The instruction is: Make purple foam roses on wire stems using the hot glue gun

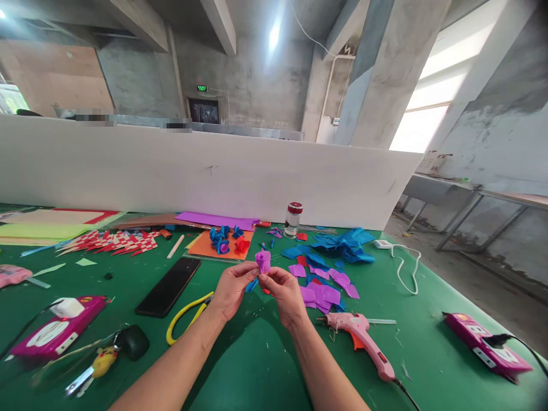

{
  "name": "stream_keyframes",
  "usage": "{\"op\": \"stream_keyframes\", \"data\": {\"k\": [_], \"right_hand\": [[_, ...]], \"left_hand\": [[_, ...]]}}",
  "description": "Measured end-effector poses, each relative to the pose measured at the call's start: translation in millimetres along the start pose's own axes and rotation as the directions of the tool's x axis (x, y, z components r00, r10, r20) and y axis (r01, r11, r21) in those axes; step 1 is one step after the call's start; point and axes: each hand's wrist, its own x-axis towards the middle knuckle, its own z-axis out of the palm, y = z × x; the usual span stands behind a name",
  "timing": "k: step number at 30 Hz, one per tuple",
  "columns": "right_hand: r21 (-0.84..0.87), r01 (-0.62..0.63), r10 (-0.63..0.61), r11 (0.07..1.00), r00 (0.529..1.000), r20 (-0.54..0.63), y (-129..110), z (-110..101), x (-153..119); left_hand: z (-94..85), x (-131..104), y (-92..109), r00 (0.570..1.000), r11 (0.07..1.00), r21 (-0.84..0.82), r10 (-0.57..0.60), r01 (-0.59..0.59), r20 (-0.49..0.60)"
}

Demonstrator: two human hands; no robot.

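Purple paper flower (262, 261) sits pinched between my two hands, held up just above the green tabletop (257, 365) near its middle. My left hand (232, 288) has its grip closed on the lower left of the roll, fingers together around the base; my right hand (286, 291) clamps the base from the right, thumb and forefinger pressed shut on the paper. A bit of blue shows under the left fingers, though I cannot tell whether it is held or only lying behind.

I judge the step to be shaping: the rolled petals are being gathered and held tight at the stem end. Loose purple petal pieces (322, 292) lie just right of my right hand, and the pink glue gun (363, 341) rests near, to the right, pointing towards them. Finished blue and red flowers (226, 240) sit farther off on an orange sheet (205, 246); yellow-handled pliers (187, 314) and a black phone (168, 286) lie to the left.

The next move, as I read it, calls for one hand keeping the roll pinched so it does not spring open while the other frees itself for a petal or the glue gun.
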Motion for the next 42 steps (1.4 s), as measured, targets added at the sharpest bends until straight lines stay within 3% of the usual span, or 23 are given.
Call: {"op": "stream_keyframes", "data": {"k": [15, 27, 36, 42], "right_hand": [[0.012, 0.033, -0.034, 0.999, 0.992, 0.119, -8, -3, -1], [0.007, 0.051, -0.051, 0.999, 0.994, 0.094, -6, -4, 1], [-0.004, 0.101, -0.1, 0.995, 0.99, 0.103, -7, -4, 0], [-0.062, 0.151, -0.152, 0.987, 0.988, -0.012, -3, -3, 1]], "left_hand": [[-3.8, -4, 6, 0.995, 1.0, 0.009, -0.022, 0.021, 0.095], [-2.3, -4, 11, 0.993, 1.0, 0.017, -0.024, 0.022, 0.113], [0.3, -2, 8, 1.0, 1.0, -0.017, -0.006, 0.006, 0.011], [2.4, 2, 0, 0.995, 0.996, -0.084, -0.017, 0.008, -0.098]]}}
